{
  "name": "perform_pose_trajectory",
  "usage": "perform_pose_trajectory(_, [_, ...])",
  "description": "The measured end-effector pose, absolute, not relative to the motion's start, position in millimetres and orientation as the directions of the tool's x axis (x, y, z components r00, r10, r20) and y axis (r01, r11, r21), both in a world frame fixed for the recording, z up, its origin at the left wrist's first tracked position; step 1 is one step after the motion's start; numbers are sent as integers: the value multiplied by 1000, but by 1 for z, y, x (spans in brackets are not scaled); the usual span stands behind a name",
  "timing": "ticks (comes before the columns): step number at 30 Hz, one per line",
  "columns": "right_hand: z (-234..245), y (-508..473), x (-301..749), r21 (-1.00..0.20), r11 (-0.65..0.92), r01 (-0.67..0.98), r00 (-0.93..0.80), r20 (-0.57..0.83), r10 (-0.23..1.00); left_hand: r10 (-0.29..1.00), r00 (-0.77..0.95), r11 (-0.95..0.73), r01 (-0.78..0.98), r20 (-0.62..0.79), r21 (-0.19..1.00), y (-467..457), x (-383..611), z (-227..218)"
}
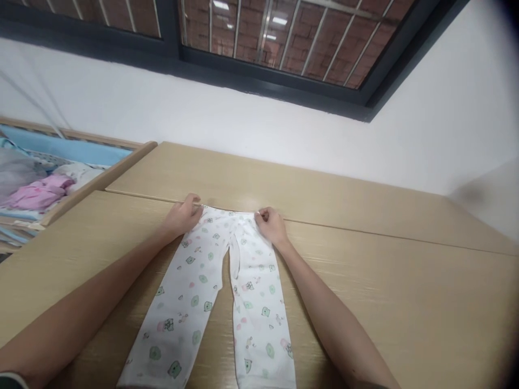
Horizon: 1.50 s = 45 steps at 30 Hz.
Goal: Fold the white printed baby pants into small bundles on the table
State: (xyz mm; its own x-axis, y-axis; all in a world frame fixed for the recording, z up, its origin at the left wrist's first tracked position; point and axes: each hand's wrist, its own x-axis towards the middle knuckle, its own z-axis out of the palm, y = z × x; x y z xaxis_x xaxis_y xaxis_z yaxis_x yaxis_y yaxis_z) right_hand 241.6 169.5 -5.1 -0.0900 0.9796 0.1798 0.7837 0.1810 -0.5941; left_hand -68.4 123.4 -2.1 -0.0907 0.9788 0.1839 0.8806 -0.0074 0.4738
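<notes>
A broad wood-toned bench [405, 302] fills most of the view, a seam [348, 229] running across it toward the far side. Behind it stand a pale wall [243, 127] and a dark-framed window [284, 38] with metal bars outside. At left, a wooden-railed bed [105, 178] lined in blue holds a pink cloth [40, 192] among other soft items.

At center, white printed trousers [211, 237] lie face-up on the near part of the bench, waistband [231, 212] at the seam. Both legs point toward the wearer of the camera, reaching the lower edge of the view, where the hems are hard to make out.

The spreading appears largely done: the legs lie apart, broadly flat, with no deliberate fold visible. What looks unfinished is small, a loose lip of fabric [236, 256] curling along one inner leg.

The right hand [273, 226] pinches one end of the waistband between bent fingers; the left hand [184, 218] touches the opposite end, though whether it grips the cloth cannot be told. Smallest of all are green animal prints [195, 301] scattered over the fabric.
</notes>
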Motion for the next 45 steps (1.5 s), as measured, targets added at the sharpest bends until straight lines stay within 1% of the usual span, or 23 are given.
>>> perform_pose_trajectory(3, [-6,171,242,-614,170,771,-91,158,983,959,-145,-6,849,244,529,113,-57,15])
perform_pose_trajectory(5, [-7,171,242,-630,167,759,-90,153,984,964,-65,-87,838,256,538,94,-35,36])
perform_pose_trajectory(6, [-8,172,242,-637,166,753,-88,152,984,971,30,-157,827,237,539,81,-20,48])
perform_pose_trajectory(8, [-8,172,242,-650,162,742,-80,154,985,941,308,-336,782,143,526,46,19,68])
perform_pose_trajectory(9, [-9,172,242,-657,160,737,-77,154,985,866,487,-469,716,111,517,25,40,74])
perform_pose_trajectory(10, [-9,172,242,-663,159,732,-75,154,985,760,642,-596,627,101,502,5,62,78])
perform_pose_trajectory(12, [-8,172,243,-674,160,722,-74,154,985,582,808,-759,500,92,416,-33,101,77])
perform_pose_trajectory(13, [-7,171,243,-679,161,717,-75,154,985,511,858,-810,463,45,361,-48,118,73])
perform_pose_trajectory(15, [-6,170,243,-689,165,706,-77,158,985,469,881,-837,467,-68,285,-70,142,65])
perform_pose_trajectory(17, [-6,169,243,-700,170,694,-78,161,984,460,872,-837,488,-165,247,-80,155,58])
perform_pose_trajectory(19, [-7,169,243,-714,172,679,-78,164,983,464,855,-829,511,-231,226,-83,160,56])
perform_pose_trajectory(21, [-9,170,242,-731,172,660,-75,164,984,472,845,-826,524,-251,210,-84,161,55])
perform_pose_trajectory(24, [-12,172,242,-761,171,625,-66,166,984,493,844,-822,531,-211,206,-83,161,52])
perform_pose_trajectory(26, [-15,174,242,-784,173,597,-64,168,984,501,842,-816,537,-201,214,-82,163,49])
perform_pose_trajectory(29, [-18,176,244,-816,185,547,-74,173,982,483,843,-808,533,-239,250,-79,164,49])
perform_pose_trajectory(31, [-18,177,246,-838,197,509,-87,178,980,481,844,-784,535,-237,313,-77,161,55])
perform_pose_trajectory(34, [-15,174,248,-874,206,441,-100,180,979,546,820,-668,550,-173,501,-79,146,69])
perform_pose_trajectory(35, [-12,173,248,-887,204,414,-101,178,979,583,797,-595,552,-159,584,-81,139,75])
perform_pose_trajectory(37, [-4,169,243,-912,198,359,-103,173,980,674,721,-392,533,-161,750,-89,122,87])
perform_pose_trajectory(39, [6,162,234,-931,193,308,-109,167,980,750,629,-164,473,-202,865,-100,103,95])
perform_pose_trajectory(41, [17,155,219,-944,190,271,-123,162,979,801,549,16,379,-239,925,-113,85,98])
perform_pose_trajectory(42, [23,151,209,-947,189,259,-133,159,978,822,513,77,330,-248,941,-120,75,96])
perform_pose_trajectory(45, [38,143,177,-951,181,249,-164,142,976,881,407,175,194,-242,965,-141,45,84])
